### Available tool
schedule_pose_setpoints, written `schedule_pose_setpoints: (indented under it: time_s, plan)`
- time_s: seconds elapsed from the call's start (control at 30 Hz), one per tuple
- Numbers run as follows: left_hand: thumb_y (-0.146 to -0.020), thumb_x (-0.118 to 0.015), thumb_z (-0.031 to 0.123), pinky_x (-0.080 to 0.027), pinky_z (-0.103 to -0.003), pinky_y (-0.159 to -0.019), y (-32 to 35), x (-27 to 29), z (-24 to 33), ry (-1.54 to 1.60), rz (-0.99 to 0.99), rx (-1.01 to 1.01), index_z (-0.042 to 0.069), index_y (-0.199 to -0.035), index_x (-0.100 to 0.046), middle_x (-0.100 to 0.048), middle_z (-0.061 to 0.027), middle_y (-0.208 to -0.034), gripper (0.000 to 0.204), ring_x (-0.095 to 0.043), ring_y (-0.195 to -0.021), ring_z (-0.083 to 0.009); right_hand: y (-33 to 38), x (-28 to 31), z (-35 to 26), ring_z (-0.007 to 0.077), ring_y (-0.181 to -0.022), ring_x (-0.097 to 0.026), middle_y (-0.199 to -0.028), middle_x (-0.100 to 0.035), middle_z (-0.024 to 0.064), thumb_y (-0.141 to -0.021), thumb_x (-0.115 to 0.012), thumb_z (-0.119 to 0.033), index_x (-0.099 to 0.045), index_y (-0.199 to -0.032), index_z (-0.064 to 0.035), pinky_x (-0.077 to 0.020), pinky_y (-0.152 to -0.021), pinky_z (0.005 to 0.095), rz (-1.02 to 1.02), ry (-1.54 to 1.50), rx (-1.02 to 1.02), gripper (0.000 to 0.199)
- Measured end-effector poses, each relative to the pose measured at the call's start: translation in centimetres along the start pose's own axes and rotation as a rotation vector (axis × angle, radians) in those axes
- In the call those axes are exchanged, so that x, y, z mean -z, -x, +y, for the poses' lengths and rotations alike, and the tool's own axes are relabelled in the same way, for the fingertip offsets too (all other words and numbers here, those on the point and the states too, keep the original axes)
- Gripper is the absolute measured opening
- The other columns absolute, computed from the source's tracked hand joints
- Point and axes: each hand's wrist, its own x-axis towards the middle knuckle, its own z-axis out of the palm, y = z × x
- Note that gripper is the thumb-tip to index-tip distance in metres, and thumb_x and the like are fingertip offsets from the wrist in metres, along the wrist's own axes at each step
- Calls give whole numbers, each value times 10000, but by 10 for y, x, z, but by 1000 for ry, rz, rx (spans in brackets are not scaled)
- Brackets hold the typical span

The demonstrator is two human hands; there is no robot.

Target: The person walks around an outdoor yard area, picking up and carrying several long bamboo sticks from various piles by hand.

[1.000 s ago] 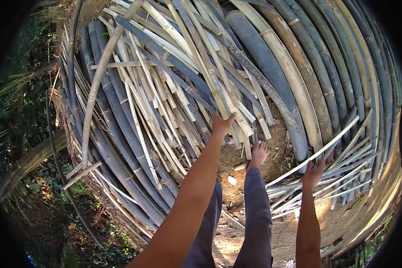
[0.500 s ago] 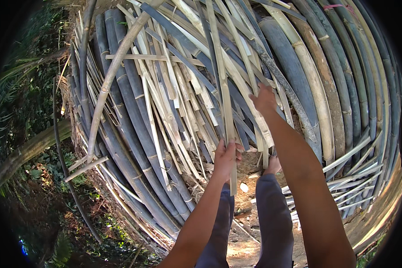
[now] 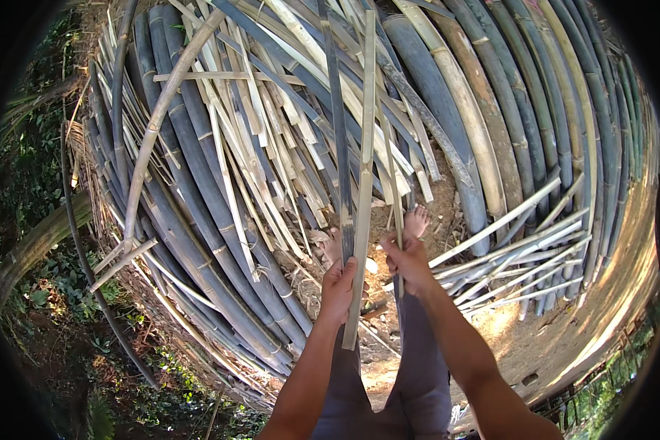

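- Left hand (image 3: pixel 339 290): bare, no glove, ring or watch seen.
- Right hand (image 3: pixel 407 262): bare likewise.
- Forearms: bare, no sleeves in view.
- Trousers (image 3: pixel 418 367): grey-blue, plain.
- Feet (image 3: pixel 416 220): bare.

Left hand (image 3: pixel 339 290) gripped a pale split bamboo strip (image 3: pixel 362 176) near its lower end, strip standing upright. Right hand (image 3: pixel 407 260) closed on a thinner strip (image 3: pixel 391 169) just beside it. Bare feet (image 3: pixel 416 220) stood on dirt before leaning bamboo poles (image 3: pixel 447 103).
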Motion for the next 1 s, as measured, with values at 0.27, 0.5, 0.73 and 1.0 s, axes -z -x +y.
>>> schedule_pose_setpoints:
  time_s: [0.27,0.5,0.73,1.0]
  plan:
    - [-1017,-530,397,-443,-247,-505,52,4,-22,131,-141,246,101,-925,-568,-542,0,-685,313,-539,-566,-114,70,-28,1,109,-734,-654,-913,-676,31,-940,-693,-249,-615,-1213,-61,-428,-528,218,-27,-318,-168,340]
    - [-1026,-542,333,-430,-241,-476,81,3,-30,-59,74,-119,83,-873,-587,-570,-11,-646,296,-526,-507,-92,92,-59,2,106,-684,-629,-865,-669,39,-878,-744,-88,-610,-1085,-38,-508,-594,255,36,-372,-87,252]
    - [-1050,-492,304,-380,-246,-410,117,50,-40,-265,276,-295,78,-814,-525,-520,-6,-585,329,-464,-452,-73,91,-74,-33,83,-705,-589,-847,-644,20,-889,-727,-95,-625,-1109,-4,-482,-611,241,170,-66,247,259]
    - [-1053,-465,285,-399,-282,-462,144,48,-45,-258,342,-457,50,-861,-496,-542,-31,-620,305,-527,-510,-112,74,-52,-93,191,-1041,-659,-1255,-627,177,-1004,-577,-236,-551,-1320,7,-567,-774,299,226,340,516,400]
